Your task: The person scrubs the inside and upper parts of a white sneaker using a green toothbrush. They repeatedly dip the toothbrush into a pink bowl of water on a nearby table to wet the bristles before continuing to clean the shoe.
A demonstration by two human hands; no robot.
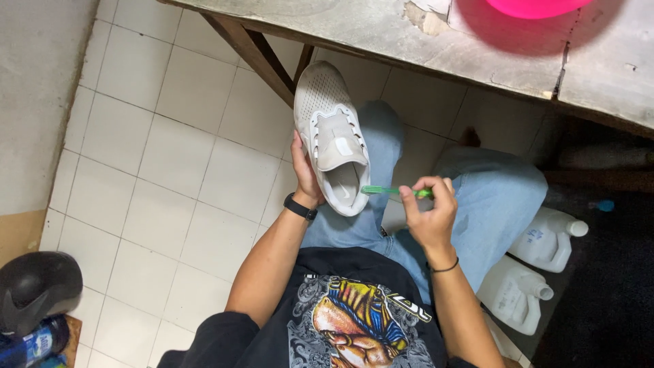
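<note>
The left hand (304, 172) is wrapped around the side of a white slip-on shoe (332, 136), its fingers closed on the shoe's left edge near the heel opening, and the shoe is held up above the lap with its toe pointing far and its opening turned towards the camera. A black band (300, 207) is worn on the left wrist. The right hand (429, 208) is closed in a pinch on the handle of a green toothbrush (393, 191), which is held level, with its head reaching left to the rim of the shoe's heel opening; whether the bristles touch the rim cannot be told. A thin dark band is worn on the right wrist.

The shoe is kept in the middle of the scene, over knees clad in light blue jeans (490, 197), just near the edge of a worn grey table (381, 31) that runs across the far side. A bright pink rounded object (535, 7) is seen on the table at the far right. Two white plastic jugs (538, 262) stand on the floor to the right, close to each other. A dark rounded object (34, 286) lies at the near left on the pale tiled floor (163, 170).
</note>
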